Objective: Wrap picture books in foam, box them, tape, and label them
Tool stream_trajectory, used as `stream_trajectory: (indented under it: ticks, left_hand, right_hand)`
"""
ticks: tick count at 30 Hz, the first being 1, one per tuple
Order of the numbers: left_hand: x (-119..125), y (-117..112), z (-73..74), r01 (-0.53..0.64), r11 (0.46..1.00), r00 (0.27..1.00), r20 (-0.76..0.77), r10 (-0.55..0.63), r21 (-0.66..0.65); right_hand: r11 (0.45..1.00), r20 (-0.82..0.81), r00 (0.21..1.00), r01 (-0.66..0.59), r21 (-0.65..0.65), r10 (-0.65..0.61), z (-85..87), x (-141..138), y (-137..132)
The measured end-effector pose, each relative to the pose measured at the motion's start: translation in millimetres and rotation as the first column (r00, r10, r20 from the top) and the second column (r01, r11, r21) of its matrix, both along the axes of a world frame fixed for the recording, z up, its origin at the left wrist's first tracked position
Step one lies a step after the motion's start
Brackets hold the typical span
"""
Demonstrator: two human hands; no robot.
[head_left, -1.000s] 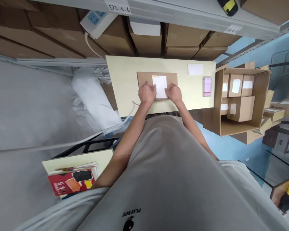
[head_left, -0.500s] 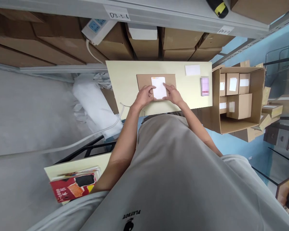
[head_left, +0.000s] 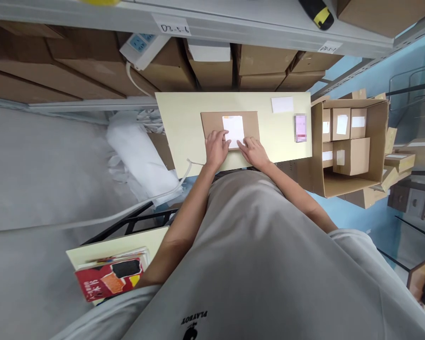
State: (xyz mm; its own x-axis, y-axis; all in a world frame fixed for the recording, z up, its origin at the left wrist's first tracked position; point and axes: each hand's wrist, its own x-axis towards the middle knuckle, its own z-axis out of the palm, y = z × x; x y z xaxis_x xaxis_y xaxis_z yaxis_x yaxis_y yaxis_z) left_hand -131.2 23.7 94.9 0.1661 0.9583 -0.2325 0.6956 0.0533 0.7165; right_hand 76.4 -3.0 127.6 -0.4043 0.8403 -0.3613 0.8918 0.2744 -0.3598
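A flat brown cardboard box (head_left: 212, 121) lies on the pale yellow table (head_left: 184, 127), with a white label (head_left: 233, 126) on its top face. My left hand (head_left: 216, 147) rests on the left part of the box, fingers stretched out and their tips at the label's left edge. Near the label's lower right corner, my right hand (head_left: 255, 152) lies with its fingers spread and touching. Neither hand grips anything. A white slip (head_left: 282, 104) and a pinkish blurred phone-like object (head_left: 300, 128) lie on the table to the right.
To the right stands a large open carton (head_left: 318, 151) holding several labelled small boxes. A grey shelf (head_left: 241, 35) with boxes and a power strip (head_left: 141, 49) runs behind the table. Plastic wrap (head_left: 138, 156) and a cable (head_left: 127, 207) are at left; books (head_left: 109, 278) lie lower left.
Both hands have slid toward my body over the label, the right one most clearly from its upper edge to the lower corner. The box stays in place.
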Motion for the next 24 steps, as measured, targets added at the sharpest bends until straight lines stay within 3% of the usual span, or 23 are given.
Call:
stream_trajectory:
  ticks: [6, 13, 17, 24]
  left_hand:
    - [4, -15, 7.6, 0.046, 0.999, 0.997, -0.062, -0.046, -0.005]
    - [5, -19, 6.4, 0.156, 0.987, 0.988, -0.015, -0.157, -0.045]
    - [4, -23, 3.3, 0.146, 0.989, 0.989, -0.009, -0.147, -0.035]
    - [9, -23, 3.6, 0.114, 0.993, 0.994, 0.002, -0.114, -0.013]
  right_hand:
    - [0.998, -0.083, 0.994, -0.066, 0.008, 0.066, 0.0, -1, 19]
    - [0.994, -0.086, 0.992, 0.097, 0.042, -0.093, -19.6, -31, 53]
    - [0.994, -0.077, 0.992, 0.099, 0.041, -0.095, -18.8, -26, 37]
    - [0.996, -0.019, 0.997, -0.079, -0.037, 0.079, -3.7, 15, -18]
